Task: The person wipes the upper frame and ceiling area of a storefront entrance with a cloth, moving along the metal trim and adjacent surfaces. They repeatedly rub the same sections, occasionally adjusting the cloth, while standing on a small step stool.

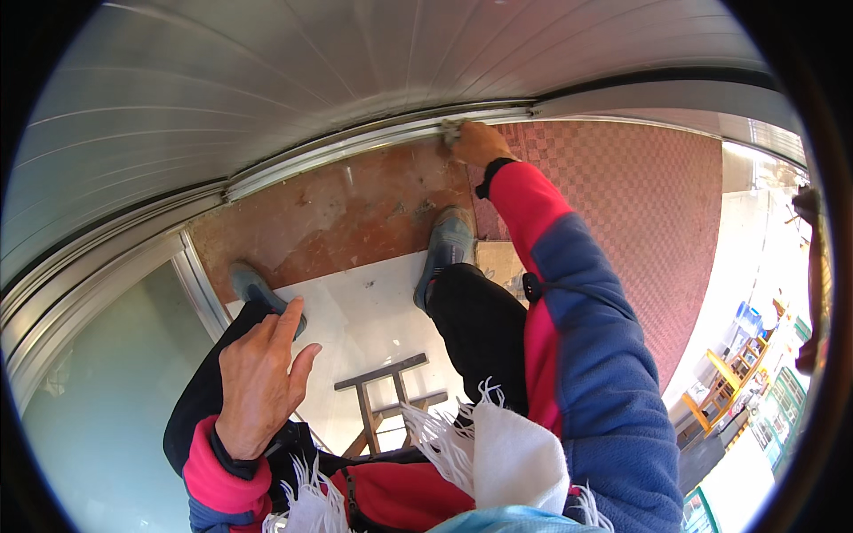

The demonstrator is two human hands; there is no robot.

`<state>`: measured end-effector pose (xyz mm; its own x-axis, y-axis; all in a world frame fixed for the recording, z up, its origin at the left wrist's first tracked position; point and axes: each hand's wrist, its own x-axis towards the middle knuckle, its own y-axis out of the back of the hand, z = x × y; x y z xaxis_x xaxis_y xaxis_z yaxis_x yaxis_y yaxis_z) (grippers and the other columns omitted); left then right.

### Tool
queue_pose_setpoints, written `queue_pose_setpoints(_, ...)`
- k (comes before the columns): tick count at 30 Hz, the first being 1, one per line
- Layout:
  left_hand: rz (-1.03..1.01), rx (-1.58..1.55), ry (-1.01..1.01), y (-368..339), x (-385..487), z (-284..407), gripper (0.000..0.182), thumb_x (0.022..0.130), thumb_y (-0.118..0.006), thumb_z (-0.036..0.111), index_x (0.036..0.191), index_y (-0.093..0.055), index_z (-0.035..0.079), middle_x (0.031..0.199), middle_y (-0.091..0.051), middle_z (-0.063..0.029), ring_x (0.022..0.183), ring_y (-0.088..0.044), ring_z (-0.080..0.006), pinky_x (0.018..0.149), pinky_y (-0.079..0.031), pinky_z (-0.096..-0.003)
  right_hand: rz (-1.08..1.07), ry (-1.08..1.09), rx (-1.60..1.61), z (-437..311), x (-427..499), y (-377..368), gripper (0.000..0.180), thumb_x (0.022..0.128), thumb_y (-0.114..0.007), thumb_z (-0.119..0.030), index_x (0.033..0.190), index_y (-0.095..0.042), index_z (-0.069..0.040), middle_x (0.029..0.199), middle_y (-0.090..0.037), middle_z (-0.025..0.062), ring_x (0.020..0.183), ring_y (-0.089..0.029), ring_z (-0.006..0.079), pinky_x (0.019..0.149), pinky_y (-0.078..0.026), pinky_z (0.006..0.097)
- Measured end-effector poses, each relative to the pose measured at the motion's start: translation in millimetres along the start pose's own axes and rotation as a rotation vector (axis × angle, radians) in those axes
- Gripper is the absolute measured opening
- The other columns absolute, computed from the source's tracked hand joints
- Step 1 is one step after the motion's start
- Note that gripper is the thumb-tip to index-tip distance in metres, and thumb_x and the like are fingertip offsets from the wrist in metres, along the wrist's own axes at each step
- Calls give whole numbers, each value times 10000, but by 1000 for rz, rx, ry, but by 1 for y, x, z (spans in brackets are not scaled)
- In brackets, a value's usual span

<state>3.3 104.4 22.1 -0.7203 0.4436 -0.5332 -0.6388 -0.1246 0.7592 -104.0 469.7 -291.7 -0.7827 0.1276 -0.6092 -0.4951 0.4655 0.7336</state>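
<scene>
My right hand is closed around a greyish crumpled cloth and presses it to the metal sliding-door track at the foot of a grey panelled door. Free of any object, my left hand hovers above my left leg with the index finger and thumb apart. Below the track lies a reddish-brown floor strip with dull smears and small dark bits of dirt. My shoes stand at the border of this strip and the pale floor tiles.
A wooden stool is beneath me. To the right spreads a red checked mat, with a piece of cardboard by its edge. Frosted glass in a metal frame borders the left. Wooden chairs stand far right.
</scene>
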Motion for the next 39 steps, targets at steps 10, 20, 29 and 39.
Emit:
queue_pose_setpoints(10,2,28,1,0,-1,-2,526,863,-742,210,1324,-598,3,890,-643,-127,768,-645,-317,648,-508,-410,-36,261,161,37,56,-36,432,668,-709,-297,957,-733,23,990,-720,277,984,-699,441,827,-565,480)
queue_pose_setpoints(20,-10,0,43,5,-5,-15,537,851,-753,185,1323,-591,-14,860,-632,-147,751,-626,-338,638,-490,-416,173,-231,57,110,13,36,453,604,-720,-258,967,-746,12,1063,-708,277,1039,-679,436,890,-543,484)
queue_pose_setpoints(29,-8,-54,84,9,-9,-9,539,813,-777,114,1319,-612,26,870,-681,-156,750,-662,-352,653,-517,-421,90,-27,-17,109,45,4,354,555,-763,-228,825,-757,1,924,-735,227,932,-718,388,830,-568,430)
queue_pose_setpoints(39,12,-19,38,8,-4,-1,527,819,-770,111,1313,-613,20,860,-673,-154,751,-663,-349,655,-518,-426,88,-131,9,68,10,77,402,570,-741,-196,930,-752,-17,936,-729,244,930,-719,408,802,-572,431)
